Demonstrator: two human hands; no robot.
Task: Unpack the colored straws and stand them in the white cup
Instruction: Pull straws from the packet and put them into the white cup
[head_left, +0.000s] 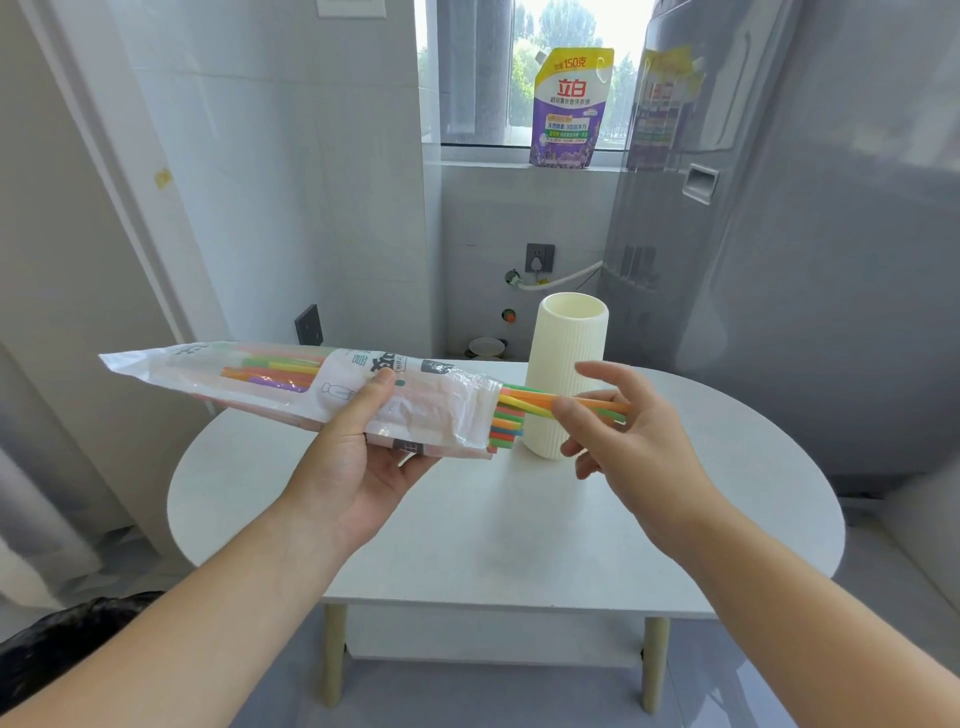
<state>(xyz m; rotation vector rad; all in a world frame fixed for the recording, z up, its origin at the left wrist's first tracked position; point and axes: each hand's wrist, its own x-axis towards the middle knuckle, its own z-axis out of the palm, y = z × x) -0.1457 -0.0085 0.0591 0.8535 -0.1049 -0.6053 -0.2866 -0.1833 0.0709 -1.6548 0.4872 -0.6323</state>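
1. A white oval table (467, 519) stands below a window, with a grey fridge (805, 260) on the right
2. The ribbed white cup (563, 374) stands upright on the table
3. The left hand (358, 457) is closed around a plastic bag (291, 389), held above the table with its open end toward the cup
4. The right hand (618, 421) pinches a few straws (530, 400) sticking out of the bag, in front of the cup

white oval table (519, 545), purple detergent pouch (569, 111), grey fridge (805, 260)
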